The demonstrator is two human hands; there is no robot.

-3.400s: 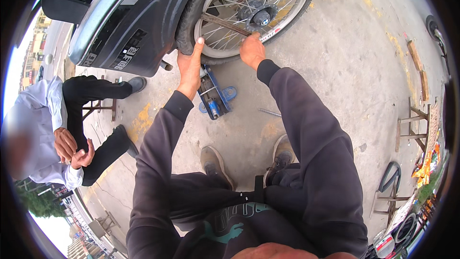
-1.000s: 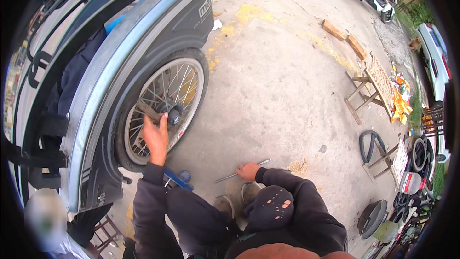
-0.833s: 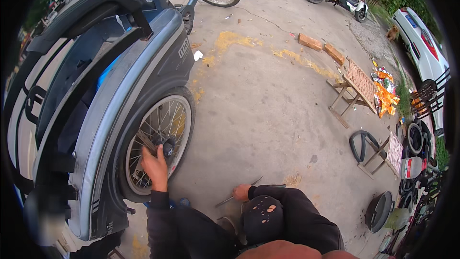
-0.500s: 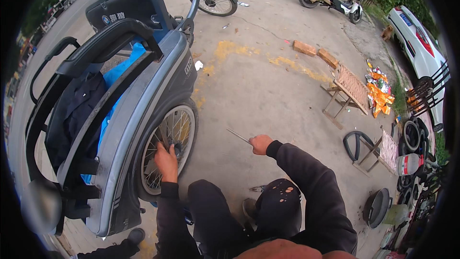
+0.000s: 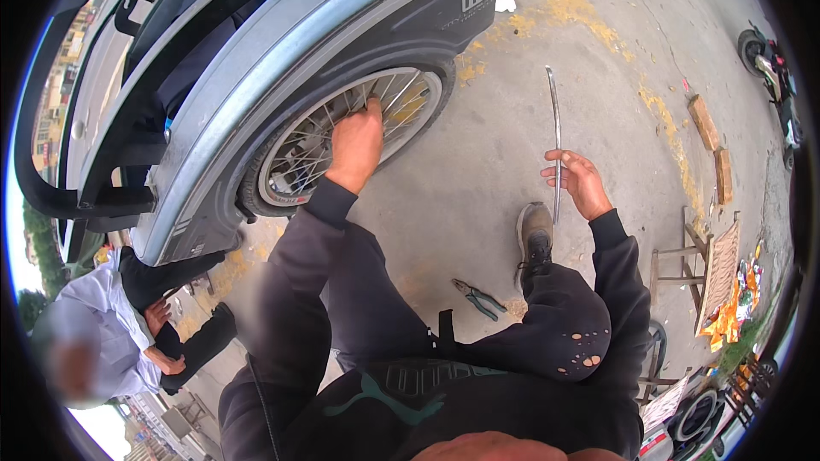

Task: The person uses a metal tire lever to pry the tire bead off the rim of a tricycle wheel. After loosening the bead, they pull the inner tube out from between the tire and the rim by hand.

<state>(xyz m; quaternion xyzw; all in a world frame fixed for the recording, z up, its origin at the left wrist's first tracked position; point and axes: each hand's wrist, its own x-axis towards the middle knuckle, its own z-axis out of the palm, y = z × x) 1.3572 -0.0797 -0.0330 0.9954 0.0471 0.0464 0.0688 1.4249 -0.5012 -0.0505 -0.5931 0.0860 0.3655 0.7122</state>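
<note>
My left hand (image 5: 357,149) reaches in among the spokes of a tricycle wheel (image 5: 295,158), fingers bent together. Whatever they pinch is hidden behind the hand. The wheel, with its dark tyre and pale rim, sits under the grey side panel (image 5: 342,43) of the tricycle's body. Off to the right, my right hand (image 5: 582,186) grips a long, thin metal tyre lever (image 5: 553,111) between thumb and fingers. Its flattened tip points away from me, and its other end passes below the hand. Green-handled pliers (image 5: 478,297) lie on the ground between my legs.
At the left sits a person in a white shirt (image 5: 107,312). Two bricks (image 5: 705,122), a woven-seat stool (image 5: 720,269) and orange wrappers (image 5: 726,324) are at the right. Tyres (image 5: 696,414) lie at lower right, and a scooter (image 5: 773,85) stands at the far right.
My view has turned and come closer to the wheel. The tyre lever has swung from slanting left to nearly straight ahead, and my right fingers hold it more loosely. My left hand remains at the wheel.
</note>
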